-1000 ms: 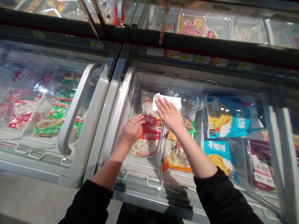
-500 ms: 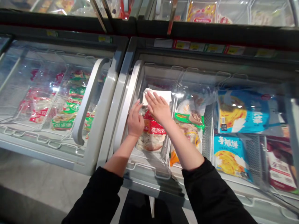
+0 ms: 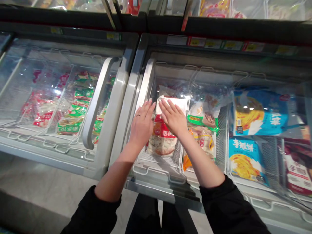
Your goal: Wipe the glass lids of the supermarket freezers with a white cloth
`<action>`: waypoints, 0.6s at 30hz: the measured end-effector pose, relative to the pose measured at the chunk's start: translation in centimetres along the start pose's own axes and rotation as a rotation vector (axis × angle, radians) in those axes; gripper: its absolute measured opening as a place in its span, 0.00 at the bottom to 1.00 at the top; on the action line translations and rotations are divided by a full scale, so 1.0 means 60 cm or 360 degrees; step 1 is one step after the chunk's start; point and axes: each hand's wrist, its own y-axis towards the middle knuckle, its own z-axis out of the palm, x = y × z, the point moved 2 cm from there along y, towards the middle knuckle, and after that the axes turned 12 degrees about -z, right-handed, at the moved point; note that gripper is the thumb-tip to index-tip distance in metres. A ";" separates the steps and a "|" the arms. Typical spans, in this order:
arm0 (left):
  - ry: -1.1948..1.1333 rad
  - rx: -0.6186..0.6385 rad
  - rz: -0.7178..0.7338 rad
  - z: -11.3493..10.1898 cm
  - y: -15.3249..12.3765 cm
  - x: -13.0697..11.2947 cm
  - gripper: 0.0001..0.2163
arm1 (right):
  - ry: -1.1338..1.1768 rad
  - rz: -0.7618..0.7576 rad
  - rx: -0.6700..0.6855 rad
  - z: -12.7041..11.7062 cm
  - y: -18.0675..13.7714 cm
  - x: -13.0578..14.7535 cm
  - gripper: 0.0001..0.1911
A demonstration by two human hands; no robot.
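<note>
Both my hands reach into an open chest freezer (image 3: 143, 81). My left hand (image 3: 142, 123) lies flat with fingers stretched out, beside the freezer's inner left wall and the left edge of a dumpling bag with a red label (image 3: 162, 141). My right hand (image 3: 173, 117) rests flat, fingers spread, on top of that stack, its fingertips on a white packet (image 3: 179, 102). Neither hand grips anything. The bags lie in a wire basket (image 3: 156, 170).
To the right lie green-labelled bags (image 3: 202, 118) and blue packages (image 3: 258, 112) in further baskets. On the left, a closed glass lid with a grey handle (image 3: 96, 102) covers red and green bags. A shelf edge with price tags (image 3: 214, 44) runs above.
My left hand let go of the red-labelled bag, opened and moved up beside it. My right hand stayed flat on the white packet. The view shifted slightly left.
</note>
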 end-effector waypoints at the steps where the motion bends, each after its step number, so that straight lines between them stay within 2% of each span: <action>1: 0.0058 0.0050 -0.0008 -0.001 0.014 0.004 0.33 | -0.0005 0.0074 -0.0031 -0.003 0.004 -0.012 0.32; 4: 0.0168 0.0177 -0.0001 0.003 0.049 0.014 0.34 | -0.0017 0.0261 -0.0084 -0.009 -0.034 -0.010 0.32; 8: 0.0134 0.0227 -0.0001 0.012 0.062 0.030 0.35 | -0.0005 0.0276 -0.0049 0.004 -0.118 0.078 0.33; 10: 0.0046 0.0185 -0.0049 0.013 0.059 0.039 0.35 | 0.0027 0.0210 -0.0003 0.013 -0.125 0.121 0.33; 12: -0.0052 0.0151 -0.0101 0.013 0.056 0.046 0.34 | 0.0071 0.0102 0.0047 0.018 -0.098 0.137 0.32; 15: -0.0136 0.0161 -0.0136 0.011 0.054 0.051 0.33 | 0.0114 -0.0028 0.0091 0.015 -0.027 0.103 0.31; 18: -0.0134 0.0170 -0.0136 0.011 0.055 0.048 0.33 | 0.0085 0.0168 0.0011 0.001 0.009 0.035 0.31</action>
